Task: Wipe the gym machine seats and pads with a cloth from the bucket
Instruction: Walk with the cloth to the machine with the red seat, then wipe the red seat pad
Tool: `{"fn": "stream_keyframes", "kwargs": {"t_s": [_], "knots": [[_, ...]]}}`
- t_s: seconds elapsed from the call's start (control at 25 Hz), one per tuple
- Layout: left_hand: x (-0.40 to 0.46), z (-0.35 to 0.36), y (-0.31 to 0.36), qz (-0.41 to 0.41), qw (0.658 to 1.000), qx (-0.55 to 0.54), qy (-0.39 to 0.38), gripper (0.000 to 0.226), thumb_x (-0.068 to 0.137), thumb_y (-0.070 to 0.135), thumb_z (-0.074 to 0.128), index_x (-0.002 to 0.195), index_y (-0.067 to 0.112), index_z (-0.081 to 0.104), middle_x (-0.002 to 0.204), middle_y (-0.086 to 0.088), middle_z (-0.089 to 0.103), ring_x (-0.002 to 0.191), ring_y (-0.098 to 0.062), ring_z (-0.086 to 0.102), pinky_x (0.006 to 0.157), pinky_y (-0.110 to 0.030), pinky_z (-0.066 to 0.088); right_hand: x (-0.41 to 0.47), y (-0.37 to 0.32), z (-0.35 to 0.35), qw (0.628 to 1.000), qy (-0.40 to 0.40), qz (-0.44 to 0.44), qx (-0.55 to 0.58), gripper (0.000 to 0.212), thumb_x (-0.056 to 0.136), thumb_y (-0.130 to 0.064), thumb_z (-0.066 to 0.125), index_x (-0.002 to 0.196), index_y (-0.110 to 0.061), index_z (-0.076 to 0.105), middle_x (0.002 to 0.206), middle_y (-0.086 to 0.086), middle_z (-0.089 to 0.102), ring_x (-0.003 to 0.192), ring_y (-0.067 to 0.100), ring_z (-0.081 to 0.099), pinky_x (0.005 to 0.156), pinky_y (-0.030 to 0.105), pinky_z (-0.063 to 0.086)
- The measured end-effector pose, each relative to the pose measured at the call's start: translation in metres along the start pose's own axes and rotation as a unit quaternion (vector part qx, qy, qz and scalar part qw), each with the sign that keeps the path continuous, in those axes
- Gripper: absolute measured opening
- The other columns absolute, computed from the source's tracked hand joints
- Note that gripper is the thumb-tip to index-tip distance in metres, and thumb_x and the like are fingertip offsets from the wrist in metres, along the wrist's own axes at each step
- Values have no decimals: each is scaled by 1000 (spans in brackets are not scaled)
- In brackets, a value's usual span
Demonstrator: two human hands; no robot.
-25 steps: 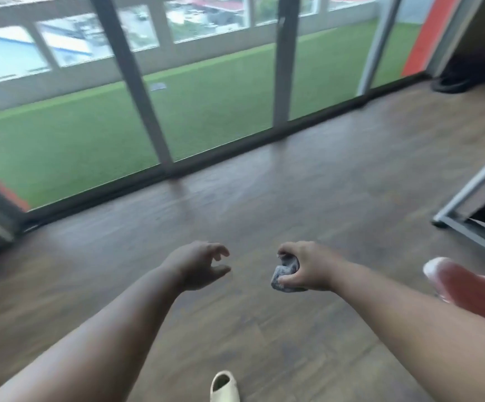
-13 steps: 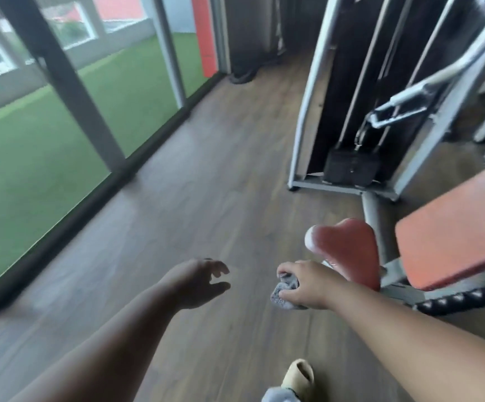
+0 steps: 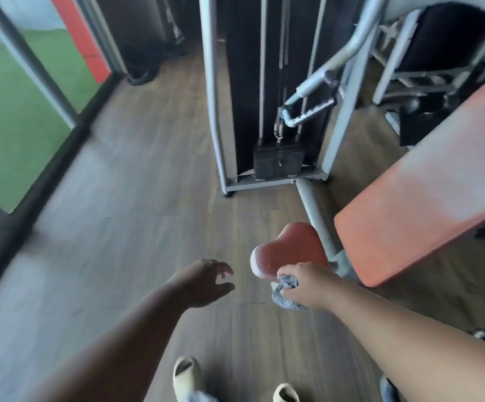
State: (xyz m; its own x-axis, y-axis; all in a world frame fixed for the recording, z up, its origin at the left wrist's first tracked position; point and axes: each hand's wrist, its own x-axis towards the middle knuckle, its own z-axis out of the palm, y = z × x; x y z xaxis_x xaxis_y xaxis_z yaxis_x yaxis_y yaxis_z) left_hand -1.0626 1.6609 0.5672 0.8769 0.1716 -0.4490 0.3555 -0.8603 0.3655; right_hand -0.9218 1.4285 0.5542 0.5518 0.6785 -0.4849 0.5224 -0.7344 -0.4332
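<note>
Right hand (image 3: pixel 307 287) grip closed around bunched grey cloth (image 3: pixel 286 291) beside red seat (image 3: pixel 290 250); left hand (image 3: pixel 203 282) loosely spread, empty.

Person with a cloth in front of a gym machine seat

The right hand (image 3: pixel 307 285) holds a crumpled grey cloth (image 3: pixel 286 291) in a closed grip, at the near edge of the small red seat (image 3: pixel 289 249); if the cloth touches the seat, I cannot tell. The left hand (image 3: pixel 203 281) hangs over the wooden floor (image 3: pixel 137 198) with loose, half-curled fingers and carries nothing. To the right of the seat is a large orange pad (image 3: pixel 426 181), tilted. Behind stands the grey frame (image 3: pixel 215 111) with a black weight block (image 3: pixel 279 162) and a bent handle bar (image 3: pixel 316 91). Two light shoes (image 3: pixel 186 375) show at the bottom edge. At left is a glass wall with green turf (image 3: pixel 9 134) outside.
</note>
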Motion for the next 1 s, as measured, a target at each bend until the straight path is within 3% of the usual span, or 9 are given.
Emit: {"fn": "stream_keyframes", "kwargs": {"t_s": [0.12,0.24,0.36,0.48,0.56,0.64,0.76,0.88,1.0], "knots": [[68,-13,14,58,997,23,-41,38,91,46,63,124,30,65,115,8,68,100,-11,63,91,-32,52,7,27,-4,997,21,57,48,36,86,-43,60,122,-44,60,108,-13,65,96,14,58,74,27,42],[140,-20,28,119,986,77,-86,40,91,49,59,129,36,61,124,9,66,109,-14,63,93,-30,49,19,41,-3,984,61,129,107,9,85,-40,59,92,-45,58,65,-13,43,62,2,44,54,20,31],[206,-9,35,166,970,114,-136,41,91,51,56,131,40,59,130,10,64,114,-15,61,93,-29,48,39,51,17,955,93,212,187,11,83,-38,57,76,-43,51,60,-11,44,55,3,42,53,23,32],[266,25,28,198,948,148,-200,42,91,52,56,131,41,58,131,8,64,116,-17,62,95,-31,49,70,64,63,903,130,288,290,11,82,-38,59,86,-48,60,70,-22,58,68,5,57,71,31,48],[305,54,18,201,944,166,-204,45,91,50,57,134,38,57,136,6,61,119,-20,60,97,-32,48,96,74,99,864,145,345,337,30,86,-37,64,115,-41,67,101,-18,69,97,9,65,88,29,50],[345,91,3,193,950,178,-167,49,91,48,59,138,34,54,141,3,56,123,-24,57,98,-35,47,131,95,133,830,179,388,359,31,87,-34,65,119,-33,68,111,-8,72,104,14,66,90,29,51],[391,145,-23,201,960,175,-91,57,90,47,59,143,27,47,147,-3,46,129,-28,48,101,-43,41,178,137,161,793,303,408,335,28,90,-32,64,118,-30,68,109,-5,73,101,14,66,84,25,48],[422,193,-46,213,963,160,-34,63,90,49,55,147,26,40,152,-7,37,135,-31,38,105,-51,36,219,198,185,777,388,414,271,35,92,-28,56,127,-27,65,123,-2,69,113,19,62,92,28,47],[427,224,-55,189,976,103,5,64,90,54,51,148,31,36,155,-1,33,138,-28,35,110,-50,32,248,243,216,784,404,420,215,42,96,-25,49,136,-19,58,133,4,63,123,26,56,101,37,44]]}}
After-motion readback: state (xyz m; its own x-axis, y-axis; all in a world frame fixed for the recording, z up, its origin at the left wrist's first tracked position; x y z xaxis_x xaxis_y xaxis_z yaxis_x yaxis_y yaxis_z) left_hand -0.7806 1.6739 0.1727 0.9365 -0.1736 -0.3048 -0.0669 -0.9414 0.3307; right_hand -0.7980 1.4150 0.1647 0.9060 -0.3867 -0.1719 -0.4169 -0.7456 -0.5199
